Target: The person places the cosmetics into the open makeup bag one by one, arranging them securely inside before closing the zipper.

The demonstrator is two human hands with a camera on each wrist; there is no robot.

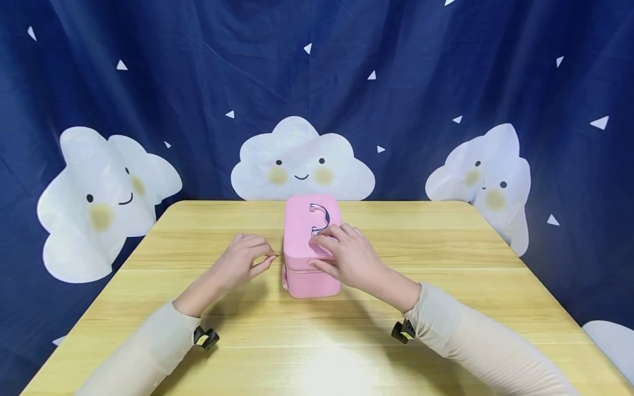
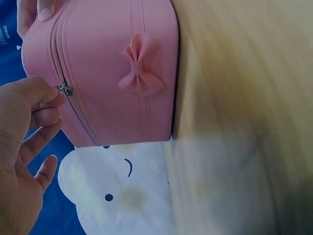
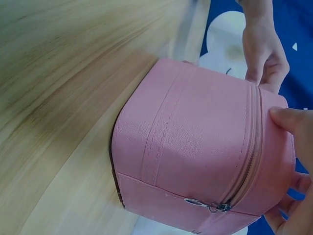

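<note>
A pink zippered cosmetic case (image 1: 302, 220) stands on the table, its lid down and a silver handle (image 1: 327, 217) on top. Thumb and forefinger of my left hand (image 1: 240, 258) pinch a metal zipper pull (image 2: 64, 89) on the case's left side, above a pink bow (image 2: 139, 68). My right hand (image 1: 355, 257) holds the lid at its near right part, thumb on the side wall below the top edge and fingers over the top. A second zipper pull (image 3: 195, 202) hangs at the other end of the zipper track in the right wrist view.
The case rests on a light wooden table (image 1: 426, 242) with rounded far corners. Behind it hangs a dark blue curtain (image 1: 198, 66) printed with smiling clouds and white triangles. Small black wrist cameras (image 1: 205, 338) sit at both sleeve cuffs.
</note>
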